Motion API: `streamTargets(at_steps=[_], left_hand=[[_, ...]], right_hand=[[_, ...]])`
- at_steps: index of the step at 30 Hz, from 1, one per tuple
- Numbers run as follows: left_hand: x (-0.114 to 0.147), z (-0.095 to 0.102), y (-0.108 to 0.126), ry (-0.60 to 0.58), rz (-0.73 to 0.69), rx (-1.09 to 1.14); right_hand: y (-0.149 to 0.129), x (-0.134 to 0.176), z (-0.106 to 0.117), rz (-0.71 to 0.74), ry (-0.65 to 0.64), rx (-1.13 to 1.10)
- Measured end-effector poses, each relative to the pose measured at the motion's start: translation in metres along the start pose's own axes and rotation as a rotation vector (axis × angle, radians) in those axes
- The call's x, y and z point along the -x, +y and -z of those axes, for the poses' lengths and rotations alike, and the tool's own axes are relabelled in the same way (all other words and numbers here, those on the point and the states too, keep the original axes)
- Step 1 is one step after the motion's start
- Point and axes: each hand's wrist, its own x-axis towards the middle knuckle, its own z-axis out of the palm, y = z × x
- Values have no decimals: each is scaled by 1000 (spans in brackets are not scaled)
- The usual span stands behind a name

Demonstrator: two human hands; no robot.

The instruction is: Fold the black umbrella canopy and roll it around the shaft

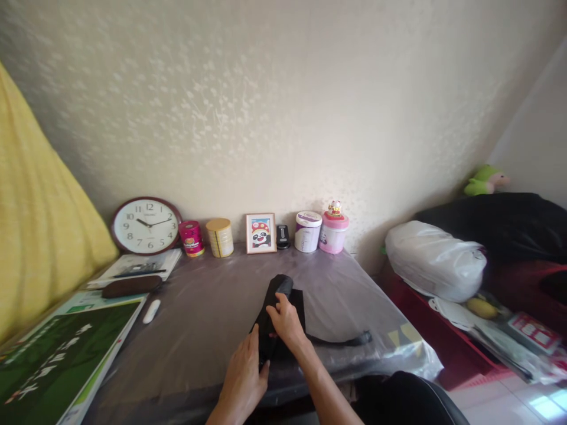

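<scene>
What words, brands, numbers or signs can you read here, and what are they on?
"2, 3, 4, 5, 6, 7, 8, 9, 10, 11, 12": the wall clock; its brand line is too small.
Green book: large white characters, too slanted and blurred to read surely.
Pink tin, yellow tin, purple-and-white tub, pink tub: lettering too small.
Black bundle in the hands: no text visible.

Covered table (199, 313) | black bundle (264, 323) | framed picture (261, 234) | magenta tin (192, 239) | yellow tin (220, 240)
</scene>
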Motion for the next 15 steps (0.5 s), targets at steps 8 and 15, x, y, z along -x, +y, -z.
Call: streamTargets(at_steps=[8,15], left_hand=[[-2,5,1,-39,-3,8],[-1,3,-1,-11,14,47]], right_hand=[[-4,-1,-1,-62,-66,-41],[-13,7,4,-10,-128,-71]])
